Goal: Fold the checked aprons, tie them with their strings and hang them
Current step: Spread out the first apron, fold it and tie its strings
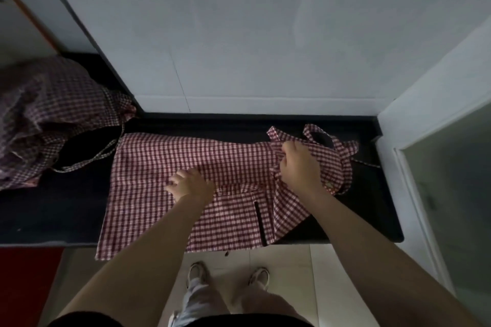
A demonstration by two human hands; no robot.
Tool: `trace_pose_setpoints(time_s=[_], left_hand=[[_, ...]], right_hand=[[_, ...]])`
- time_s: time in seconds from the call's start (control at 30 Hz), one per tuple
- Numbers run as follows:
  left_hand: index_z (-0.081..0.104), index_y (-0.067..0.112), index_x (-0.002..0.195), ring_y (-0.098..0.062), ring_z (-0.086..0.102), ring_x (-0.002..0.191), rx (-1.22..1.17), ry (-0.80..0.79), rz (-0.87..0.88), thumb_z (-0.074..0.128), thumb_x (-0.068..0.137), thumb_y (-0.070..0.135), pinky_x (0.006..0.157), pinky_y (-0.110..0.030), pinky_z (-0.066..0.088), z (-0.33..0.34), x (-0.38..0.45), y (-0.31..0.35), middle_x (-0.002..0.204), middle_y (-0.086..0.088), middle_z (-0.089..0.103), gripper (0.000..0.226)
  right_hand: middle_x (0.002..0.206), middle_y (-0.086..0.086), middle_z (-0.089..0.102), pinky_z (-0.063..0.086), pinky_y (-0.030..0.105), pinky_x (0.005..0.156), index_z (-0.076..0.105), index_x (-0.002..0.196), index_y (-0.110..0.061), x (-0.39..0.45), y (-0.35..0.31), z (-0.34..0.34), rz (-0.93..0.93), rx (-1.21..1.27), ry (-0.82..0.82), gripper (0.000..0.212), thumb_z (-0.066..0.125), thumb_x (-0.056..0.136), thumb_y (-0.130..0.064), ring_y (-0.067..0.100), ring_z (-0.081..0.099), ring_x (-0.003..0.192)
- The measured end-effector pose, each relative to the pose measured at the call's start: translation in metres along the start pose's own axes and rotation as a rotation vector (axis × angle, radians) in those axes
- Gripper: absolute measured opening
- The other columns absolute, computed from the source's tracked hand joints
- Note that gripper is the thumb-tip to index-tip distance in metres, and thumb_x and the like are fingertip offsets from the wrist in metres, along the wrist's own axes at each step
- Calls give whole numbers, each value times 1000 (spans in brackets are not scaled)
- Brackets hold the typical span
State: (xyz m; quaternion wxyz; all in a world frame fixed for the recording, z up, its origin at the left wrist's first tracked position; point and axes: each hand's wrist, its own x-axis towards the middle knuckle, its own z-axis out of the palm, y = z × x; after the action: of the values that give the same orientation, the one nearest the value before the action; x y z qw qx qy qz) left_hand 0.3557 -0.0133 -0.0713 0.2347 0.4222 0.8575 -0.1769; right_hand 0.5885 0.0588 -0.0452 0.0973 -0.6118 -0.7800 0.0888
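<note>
While the right hand [299,167] pinches a bunch of checked cloth near the bib end, its fingers curled round the fabric, the left hand [190,182] lies flat on the middle of the apron [170,164] with fingers spread and holding nothing, pressing it down. That apron is spread lengthwise across the dark counter [53,210], its near edge hanging over the front lip above the tiled floor. Beyond the right hand the neck loop and straps [342,151] lie in a loose tangle toward the right end of the counter. One thin string [87,160] trails off the apron's left side toward a crumpled heap of checked aprons [47,114] on the counter's left end, still unfolded.

This looks like an early stage of folding: the cloth is being laid out and gathered, with no clean fold yet visible. The next move probably calls for bringing the gripped bib end over onto the body while the flat hand anchors the crease, keeping the straps free enough to wrap round the bundle afterwards.
</note>
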Motion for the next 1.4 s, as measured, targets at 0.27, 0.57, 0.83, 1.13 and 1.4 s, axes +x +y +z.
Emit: trace_pose_setpoints(time_s=[0.27,0.57,0.83,1.13,1.4], left_hand=[[-2,32,155,-49,-3,146,36,-96,406,57,79,73,112,-62,23,21,-21,65,161,-18,-8,105],[-14,32,154,-49,-12,145,93,-157,294,76,65,68,116,-65,16,11,0,61,159,-20,-22,132],[9,18,153,-45,12,145,143,-114,226,84,66,54,110,-59,33,-5,-10,99,158,-20,7,121],[-12,25,155,-49,-6,146,84,-143,281,81,63,63,113,-65,23,21,-28,93,161,-20,-13,135],[-17,36,153,-50,4,145,123,-150,304,78,61,69,112,-63,27,19,-39,103,161,-19,-4,137]], right_hand=[[136,6,52,20,55,115,47,135,-17,17,48,1,218,-148,-359,66,63,86,-57,29,42,132],[142,6,52,39,41,107,54,137,-19,26,90,-54,413,-618,-865,46,50,95,-37,26,49,129],[119,9,64,55,38,79,65,120,-12,15,112,-74,383,-634,-704,29,56,95,-23,27,62,105],[110,2,64,42,44,105,61,111,-17,5,89,-37,18,-285,-806,24,50,98,-34,19,58,98],[150,24,33,30,51,110,25,149,-4,-2,124,-45,482,-325,-598,67,53,90,-21,42,34,136]])
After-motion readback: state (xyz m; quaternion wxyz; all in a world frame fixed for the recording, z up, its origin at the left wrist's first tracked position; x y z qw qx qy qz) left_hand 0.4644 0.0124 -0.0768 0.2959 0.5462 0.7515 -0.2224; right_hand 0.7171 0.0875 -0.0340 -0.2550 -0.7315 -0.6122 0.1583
